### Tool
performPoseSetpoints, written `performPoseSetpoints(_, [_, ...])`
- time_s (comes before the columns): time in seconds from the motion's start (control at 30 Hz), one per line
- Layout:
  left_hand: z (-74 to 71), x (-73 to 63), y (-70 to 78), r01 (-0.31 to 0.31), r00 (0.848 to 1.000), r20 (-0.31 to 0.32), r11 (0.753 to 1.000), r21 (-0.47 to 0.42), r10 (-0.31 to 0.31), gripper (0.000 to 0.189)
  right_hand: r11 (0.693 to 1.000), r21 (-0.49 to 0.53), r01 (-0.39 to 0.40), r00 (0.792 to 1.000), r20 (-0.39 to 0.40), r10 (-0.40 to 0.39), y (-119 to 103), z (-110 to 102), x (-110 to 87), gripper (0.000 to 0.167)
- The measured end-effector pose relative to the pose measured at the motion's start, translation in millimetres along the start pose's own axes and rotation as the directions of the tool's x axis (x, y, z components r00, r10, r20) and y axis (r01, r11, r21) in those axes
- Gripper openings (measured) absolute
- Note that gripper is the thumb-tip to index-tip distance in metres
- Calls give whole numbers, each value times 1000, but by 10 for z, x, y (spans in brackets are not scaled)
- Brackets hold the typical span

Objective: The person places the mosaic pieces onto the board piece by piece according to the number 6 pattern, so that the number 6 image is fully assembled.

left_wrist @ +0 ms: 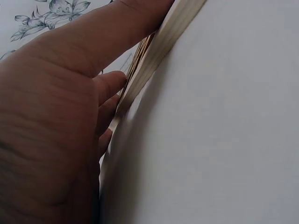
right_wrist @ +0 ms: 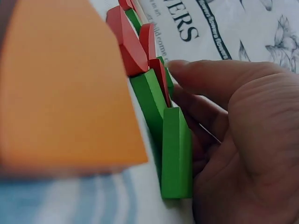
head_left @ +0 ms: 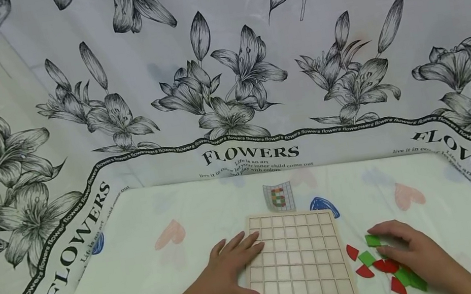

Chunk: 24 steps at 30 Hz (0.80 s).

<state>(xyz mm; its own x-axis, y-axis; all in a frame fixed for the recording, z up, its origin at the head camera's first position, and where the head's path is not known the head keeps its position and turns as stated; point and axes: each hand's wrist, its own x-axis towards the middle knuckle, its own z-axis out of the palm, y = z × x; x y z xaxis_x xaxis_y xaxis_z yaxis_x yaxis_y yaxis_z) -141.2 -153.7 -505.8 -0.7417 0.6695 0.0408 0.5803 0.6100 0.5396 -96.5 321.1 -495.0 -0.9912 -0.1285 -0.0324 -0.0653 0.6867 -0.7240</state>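
The wooden grid board [head_left: 297, 273] lies flat on the white cloth [head_left: 126, 272], its visible squares bare. The left hand [head_left: 228, 274] rests on the board's left edge, fingers straight and spread, thumb toward the near end, grasping nothing. Just right of the board lies a loose cluster of green square pieces [head_left: 366, 259] and red quarter-round pieces [head_left: 365, 272], some touching. Over its right side bends the right hand [head_left: 411, 247], index finger and thumb at the farthest green square (I cannot tell whether they pinch it). An orange piece [right_wrist: 70, 93] looms, blurred, at the left of the right wrist view. Beyond the board's far edge is a small card [head_left: 278, 197] with a coloured figure on a grid. Farther back hangs a curtain [head_left: 231, 117] printed with lilies and "FLOWERS".
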Motion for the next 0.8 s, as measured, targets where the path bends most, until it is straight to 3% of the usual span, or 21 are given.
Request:
performPoseSetpoints(0.2, [-14, 23, -3, 13, 1000, 12, 1000, -2, -13, 114, 999, -46, 14, 1000, -16, -14, 29, -3, 22, 30])
performPoseSetpoints(0.47, [-4, 29, -5, 5, 1000, 5, 1000, 3, -5, 113, 997, -67, 43, 999, 12, -42, 62, 59, 48, 41])
performPoseSetpoints(0.8, [1, 18, -24, 7, 1000, 0, 1000, 21, -7, 113, 994, -104, 30, 999, -40, -34, 3, 76, 71, 21])
